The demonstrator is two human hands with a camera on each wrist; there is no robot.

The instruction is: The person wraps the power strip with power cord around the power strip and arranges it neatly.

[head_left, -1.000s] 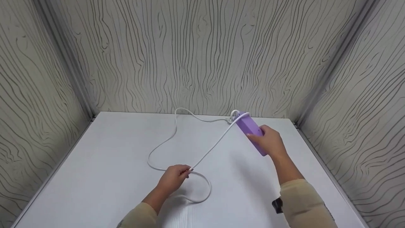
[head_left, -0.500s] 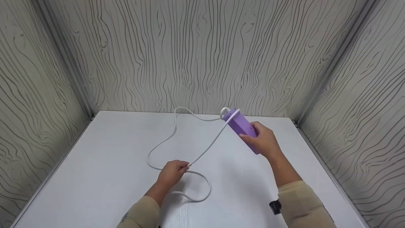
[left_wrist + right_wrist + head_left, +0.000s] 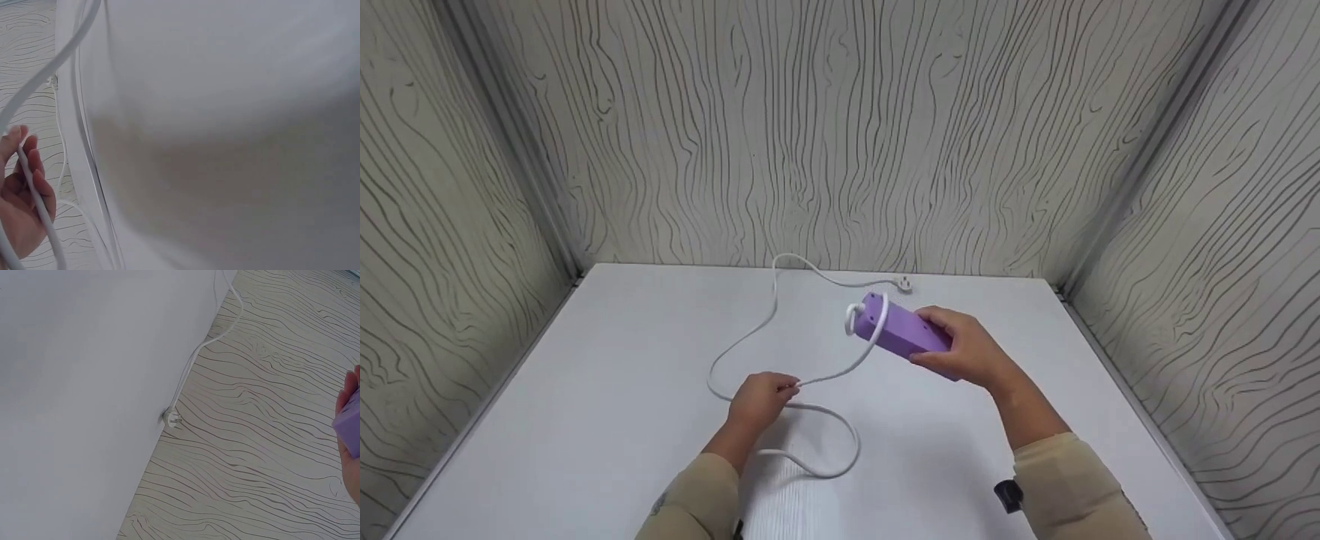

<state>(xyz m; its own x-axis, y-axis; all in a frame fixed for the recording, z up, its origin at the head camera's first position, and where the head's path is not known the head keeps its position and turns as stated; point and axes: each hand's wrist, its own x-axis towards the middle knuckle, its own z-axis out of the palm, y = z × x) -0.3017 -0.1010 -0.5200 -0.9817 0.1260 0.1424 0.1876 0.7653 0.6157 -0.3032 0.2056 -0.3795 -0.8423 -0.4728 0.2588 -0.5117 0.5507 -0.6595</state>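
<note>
My right hand [image 3: 964, 352] grips a purple power strip [image 3: 901, 334] above the table, thumb along its near side. A white cord [image 3: 849, 368] loops round the strip's far-left end, then runs in a slack curve to my left hand [image 3: 757, 401]. There the thumb and fingers pinch it. More cord lies on the table in an S-shaped bend, ending in a three-pin plug [image 3: 904, 284] at the back edge. In the left wrist view, the cord [image 3: 35, 194] crosses the palm of the curled left hand [image 3: 25, 222]. The right wrist view catches only the strip's corner [image 3: 350, 427].
The white table [image 3: 622, 360] is enclosed by wood-grain patterned walls [image 3: 810, 135] at the back and both sides. Part of the lying cord [image 3: 851, 450] bends below the left hand. A small black object [image 3: 1009, 496] sits by the right sleeve.
My right hand has brought the power strip left and nearer, tilting it flatter. The cord between the hands has gone slack. My left hand has shifted slightly left, and the plug is uncovered.
</note>
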